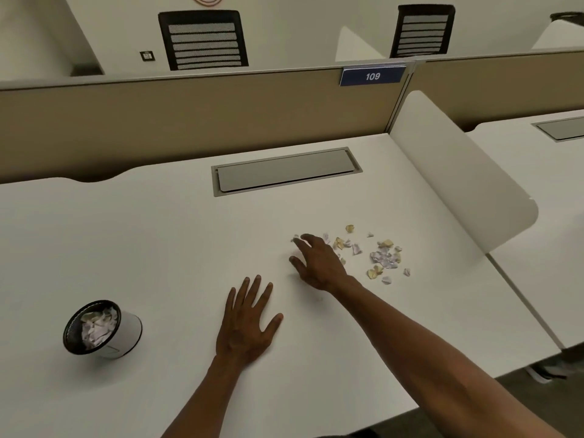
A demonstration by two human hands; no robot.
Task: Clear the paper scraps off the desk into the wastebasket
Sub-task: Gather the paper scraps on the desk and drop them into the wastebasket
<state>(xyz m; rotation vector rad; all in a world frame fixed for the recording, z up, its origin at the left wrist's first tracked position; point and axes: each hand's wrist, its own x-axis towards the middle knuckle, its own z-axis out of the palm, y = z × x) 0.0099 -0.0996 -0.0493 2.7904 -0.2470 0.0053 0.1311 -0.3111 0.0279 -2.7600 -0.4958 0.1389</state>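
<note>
Right hand (319, 263) hovers spread beside paper scraps (384, 257) on desk (158, 232).

The right hand (317, 263) is covering some of the paper scraps (384, 257) at mid-right of the frame, so whether its fingers are pinching any is not showing. Both forearms are running off the bottom edge. The wastebasket (102, 327) at lower left is hiding its own bottom under crumpled paper. A dark object at the upper right corner is being cut off and is too blurred to identify.
</note>
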